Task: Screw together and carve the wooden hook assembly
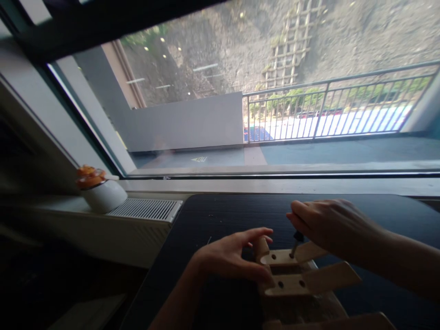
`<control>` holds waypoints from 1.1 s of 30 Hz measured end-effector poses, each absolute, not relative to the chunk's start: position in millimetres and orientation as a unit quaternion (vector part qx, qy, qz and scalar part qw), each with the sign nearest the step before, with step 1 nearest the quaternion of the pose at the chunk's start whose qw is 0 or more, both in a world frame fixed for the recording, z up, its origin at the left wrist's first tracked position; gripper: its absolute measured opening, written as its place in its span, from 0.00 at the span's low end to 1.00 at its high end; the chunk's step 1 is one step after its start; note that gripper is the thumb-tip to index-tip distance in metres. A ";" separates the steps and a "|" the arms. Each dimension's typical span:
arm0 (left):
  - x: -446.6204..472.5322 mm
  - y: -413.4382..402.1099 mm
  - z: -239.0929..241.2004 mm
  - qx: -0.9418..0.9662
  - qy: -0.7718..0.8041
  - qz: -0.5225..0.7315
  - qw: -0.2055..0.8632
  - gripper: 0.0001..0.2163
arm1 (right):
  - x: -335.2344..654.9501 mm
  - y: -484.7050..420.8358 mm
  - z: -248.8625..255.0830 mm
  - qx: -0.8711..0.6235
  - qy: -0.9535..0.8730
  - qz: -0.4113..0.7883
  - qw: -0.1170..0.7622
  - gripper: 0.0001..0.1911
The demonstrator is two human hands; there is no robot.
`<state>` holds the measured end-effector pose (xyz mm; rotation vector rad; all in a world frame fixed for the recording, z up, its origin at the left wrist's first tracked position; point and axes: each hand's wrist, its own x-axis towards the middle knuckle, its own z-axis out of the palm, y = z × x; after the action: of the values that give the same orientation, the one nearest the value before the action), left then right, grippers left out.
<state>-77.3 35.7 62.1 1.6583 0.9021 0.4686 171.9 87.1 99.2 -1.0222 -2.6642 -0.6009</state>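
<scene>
My right hand point(319, 222) is closed around the dark handle of a screwdriver point(298, 236). The screwdriver's shaft points down to one of the holes in a light wooden slat point(280, 256). At the left end of the wooden assembly point(287, 285), my left hand point(233, 256) grips it, thumb on the near side and fingers over a rounded wooden end point(261, 246). Each of the two nearest slats shows dark holes, and flat paddle-like ends point(332, 277) stick out to the right. The bottom of the assembly runs out of view.
The assembly rests on a black table point(206, 215) against a window sill point(220, 185). Left of the table, a white pot-like object with an orange top point(103, 195) stands beside a radiator grille point(147, 208). Beyond the glass are a walkway and a metal railing point(323, 105).
</scene>
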 end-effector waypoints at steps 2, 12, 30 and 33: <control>-65.7 32.1 60.5 0.691 0.395 0.186 0.577 0.43 | 175.9 84.9 99.9 -0.344 -0.911 -0.194 0.116 0.15; -65.6 32.2 54.0 0.691 0.394 0.188 0.577 0.50 | 181.0 78.7 110.4 -0.230 -0.968 -0.086 0.058 0.05; -75.6 45.1 48.3 0.675 0.357 0.190 0.617 0.23 | 168.7 63.5 119.6 -0.251 -0.963 -0.095 0.032 0.09; -79.4 47.6 47.2 0.674 0.328 0.181 0.637 0.20 | 166.5 61.3 117.0 -0.233 -0.965 -0.121 0.026 0.11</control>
<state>-79.4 47.6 47.2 1.5392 0.7491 0.4135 166.5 61.3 117.0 -0.7207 -2.9813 -0.3729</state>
